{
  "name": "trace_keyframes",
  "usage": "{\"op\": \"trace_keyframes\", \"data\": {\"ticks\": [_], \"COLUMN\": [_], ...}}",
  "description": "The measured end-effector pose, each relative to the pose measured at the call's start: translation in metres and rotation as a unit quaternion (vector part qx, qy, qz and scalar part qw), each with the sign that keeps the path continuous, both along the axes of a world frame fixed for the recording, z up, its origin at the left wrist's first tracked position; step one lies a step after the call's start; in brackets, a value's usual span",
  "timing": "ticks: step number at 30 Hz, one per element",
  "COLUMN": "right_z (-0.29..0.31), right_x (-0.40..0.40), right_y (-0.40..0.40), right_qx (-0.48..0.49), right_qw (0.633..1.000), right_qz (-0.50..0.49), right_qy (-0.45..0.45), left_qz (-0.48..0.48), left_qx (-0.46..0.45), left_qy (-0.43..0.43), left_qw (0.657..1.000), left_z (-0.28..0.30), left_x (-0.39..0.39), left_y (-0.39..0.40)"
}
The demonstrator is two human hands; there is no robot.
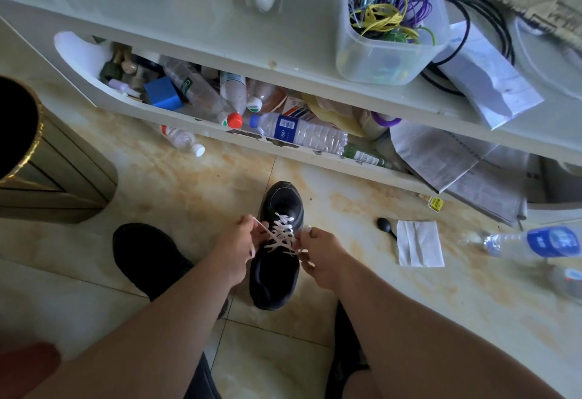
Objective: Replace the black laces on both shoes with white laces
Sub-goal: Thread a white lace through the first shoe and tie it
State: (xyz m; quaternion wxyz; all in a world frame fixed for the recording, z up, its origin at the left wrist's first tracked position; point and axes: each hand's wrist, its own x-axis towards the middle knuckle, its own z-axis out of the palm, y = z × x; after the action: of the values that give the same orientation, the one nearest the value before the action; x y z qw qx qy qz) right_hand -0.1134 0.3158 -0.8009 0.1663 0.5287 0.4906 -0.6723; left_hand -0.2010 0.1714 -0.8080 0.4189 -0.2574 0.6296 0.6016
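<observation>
From the head camera, we are looking down at a black shoe [277, 260] standing on the floor [195, 184]. Our left hand [234, 249] and right hand [321, 260] are each pinching one end of the white lace [282, 234], fingers closed tight. The lace looks soft and bendy, so we are holding it near the tips. Another shoe [141, 257] is waiting beside it.

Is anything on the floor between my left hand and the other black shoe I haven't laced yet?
Nothing visible. The unlaced black shoe lies on bare tile just left of your left hand, which pinches the white lace of the black shoe being laced; your right hand holds the other end.
</observation>
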Motion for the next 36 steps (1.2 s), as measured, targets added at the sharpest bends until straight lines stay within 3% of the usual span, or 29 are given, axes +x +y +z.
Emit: {"op": "trace_keyframes", "data": {"ticks": [4, 6, 8, 9, 10, 11, 13, 14, 15, 17, 19, 21, 24, 25, 27, 28, 30, 33, 35, 36], "right_z": [-0.003, -0.001, 0.006, 0.012, 0.018, 0.026, 0.039, 0.045, 0.048, 0.049, 0.043, 0.034, 0.014, 0.007, -0.001, 0.0, 0.005, 0.012, 0.018, 0.02], "right_x": [0.003, -0.001, -0.008, -0.014, -0.02, -0.026, -0.039, -0.044, -0.049, -0.053, -0.046, -0.03, -0.007, -0.003, -0.001, 0.0, -0.001, -0.008, -0.015, -0.017], "right_y": [0.003, 0.004, 0.006, 0.007, 0.007, 0.006, 0.001, -0.002, -0.005, -0.009, -0.007, -0.003, -0.003, -0.005, -0.007, -0.008, -0.007, 0.0, 0.006, 0.011], "right_qx": [0.002, -0.002, 0.003, 0.013, 0.026, 0.036, 0.048, 0.039, 0.018, -0.02, 0.016, 0.136, 0.24, 0.266, 0.304, 0.305, 0.261, 0.118, 0.016, -0.014], "right_qw": [1.0, 1.0, 1.0, 0.999, 0.997, 0.995, 0.99, 0.988, 0.986, 0.985, 0.983, 0.956, 0.874, 0.846, 0.806, 0.81, 0.873, 0.977, 0.998, 0.996], "right_qz": [-0.006, -0.005, 0.017, 0.035, 0.055, 0.073, 0.098, 0.105, 0.107, 0.089, 0.103, 0.23, 0.418, 0.46, 0.507, 0.5, 0.41, 0.171, 0.018, -0.04], "right_qy": [-0.011, 0.002, 0.021, 0.033, 0.046, 0.061, 0.092, 0.109, 0.125, 0.146, 0.153, 0.122, 0.056, 0.043, 0.035, 0.036, 0.037, 0.045, 0.066, 0.074], "left_qz": [0.076, 0.062, -0.055, -0.145, -0.223, -0.289, -0.382, -0.419, -0.451, -0.477, -0.47, -0.455, -0.337, -0.295, -0.253, -0.253, -0.308, -0.483, -0.512, -0.484], "left_qx": [-0.001, -0.003, -0.046, -0.099, -0.156, -0.218, -0.296, -0.322, -0.341, -0.367, -0.361, -0.313, -0.16, -0.134, -0.103, -0.083, -0.043, -0.084, -0.183, -0.217], "left_qy": [-0.021, -0.026, 0.044, 0.119, 0.207, 0.31, 0.494, 0.518, 0.507, 0.472, 0.455, 0.385, 0.231, 0.203, 0.19, 0.186, 0.162, 0.215, 0.312, 0.337], "left_qw": [0.997, 0.998, 0.996, 0.977, 0.94, 0.879, 0.722, 0.673, 0.651, 0.644, 0.665, 0.739, 0.899, 0.924, 0.943, 0.946, 0.937, 0.844, 0.779, 0.778], "left_z": [-0.001, 0.0, 0.002, 0.0, -0.003, -0.005, -0.006, -0.007, -0.007, -0.011, -0.011, -0.013, 0.005, 0.013, 0.019, 0.018, 0.02, 0.01, -0.002, -0.007], "left_x": [-0.011, -0.013, -0.013, -0.012, -0.011, -0.008, 0.001, 0.005, 0.009, 0.015, 0.014, 0.011, 0.005, 0.002, -0.004, -0.008, -0.009, 0.002, 0.009, 0.012], "left_y": [-0.019, -0.022, -0.024, -0.027, -0.03, -0.031, -0.026, -0.023, -0.018, -0.012, -0.01, -0.012, -0.012, -0.011, -0.008, -0.007, -0.01, -0.017, -0.018, -0.018]}}
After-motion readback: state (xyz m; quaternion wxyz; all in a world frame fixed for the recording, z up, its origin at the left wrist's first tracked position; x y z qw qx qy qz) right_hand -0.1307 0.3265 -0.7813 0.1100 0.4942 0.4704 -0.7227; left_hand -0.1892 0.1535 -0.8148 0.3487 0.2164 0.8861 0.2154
